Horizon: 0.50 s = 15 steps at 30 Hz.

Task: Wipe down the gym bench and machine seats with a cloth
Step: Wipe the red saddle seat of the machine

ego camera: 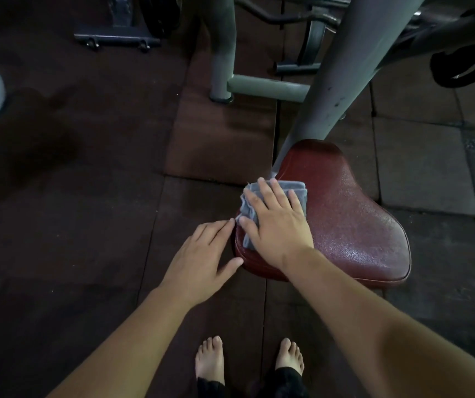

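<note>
A dark red padded machine seat [351, 222] sits low in the middle right of the head view, its surface glistening. A folded grey cloth [293, 191] lies on the seat's left part. My right hand [276, 222] presses flat on the cloth, fingers spread over it. My left hand [201, 257] rests with fingers apart against the seat's left edge, its fingertips touching the rim and holding nothing.
A thick grey machine post [333, 81] rises from behind the seat, joined to a grey frame [265, 87] at the back. A black weight plate [457, 67] hangs at the upper right. Dark rubber floor mats [72, 225] lie all around. My bare feet [210, 357] stand below the seat.
</note>
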Available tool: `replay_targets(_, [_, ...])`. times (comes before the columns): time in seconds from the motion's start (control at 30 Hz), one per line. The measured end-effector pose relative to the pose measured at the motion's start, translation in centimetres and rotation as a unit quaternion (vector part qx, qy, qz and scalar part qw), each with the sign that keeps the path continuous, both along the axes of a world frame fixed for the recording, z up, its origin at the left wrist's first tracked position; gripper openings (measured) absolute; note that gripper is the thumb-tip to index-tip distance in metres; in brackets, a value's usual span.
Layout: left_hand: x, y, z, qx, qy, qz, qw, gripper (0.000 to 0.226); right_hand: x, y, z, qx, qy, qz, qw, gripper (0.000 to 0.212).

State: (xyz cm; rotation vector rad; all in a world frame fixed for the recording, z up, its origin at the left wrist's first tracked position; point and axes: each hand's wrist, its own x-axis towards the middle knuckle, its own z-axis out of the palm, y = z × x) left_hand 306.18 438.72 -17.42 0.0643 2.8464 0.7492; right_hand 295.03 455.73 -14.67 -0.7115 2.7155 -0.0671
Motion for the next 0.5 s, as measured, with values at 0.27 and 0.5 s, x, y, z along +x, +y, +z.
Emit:
replay_targets(0.27, [-0.1, -0.1, -0.1, 0.023, -0.004, 0.009, 1.000, 0.080, 0.3, 2.3, 0.1, -0.020, 0.004, 0.023, 1.000, 0.067])
replay_targets(0.5, [-0.1, 0.1, 0.1, 0.033, -0.006, 0.021, 0.999, 0.080, 4.3, 1.6, 0.3, -0.025, 0.010, 0.044, 0.999, 0.066])
